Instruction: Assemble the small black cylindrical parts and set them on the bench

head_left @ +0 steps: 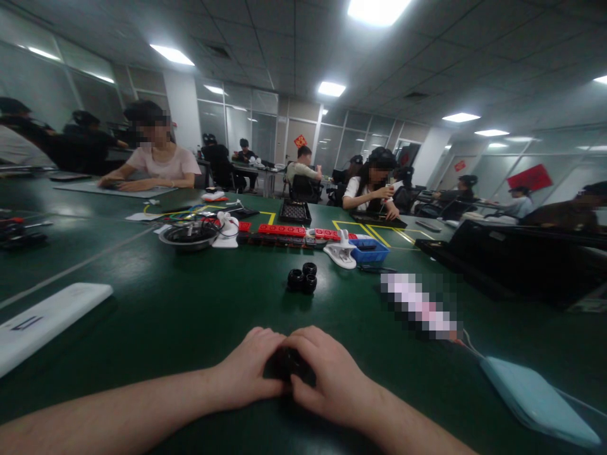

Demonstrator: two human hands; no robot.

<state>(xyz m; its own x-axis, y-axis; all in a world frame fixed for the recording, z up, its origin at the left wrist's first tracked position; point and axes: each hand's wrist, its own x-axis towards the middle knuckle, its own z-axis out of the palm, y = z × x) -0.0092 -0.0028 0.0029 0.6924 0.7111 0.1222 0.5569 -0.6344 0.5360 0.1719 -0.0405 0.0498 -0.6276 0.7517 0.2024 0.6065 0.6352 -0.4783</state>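
Observation:
My left hand and my right hand meet over the green table, low in the middle of the view. Between them sits a small black object. Fingers and thumbs of both hands close around it from either side, so most of its shape is hidden. Beyond the hands stands a tight cluster of small glossy black round pieces, like ribbed little wheels.
A white slab-like case lies at left. To the right are a blurred-out phone-shaped thing and a light blue pouch. Farther back: a metal bowl, red strips, a blue basket, and people seated around tables.

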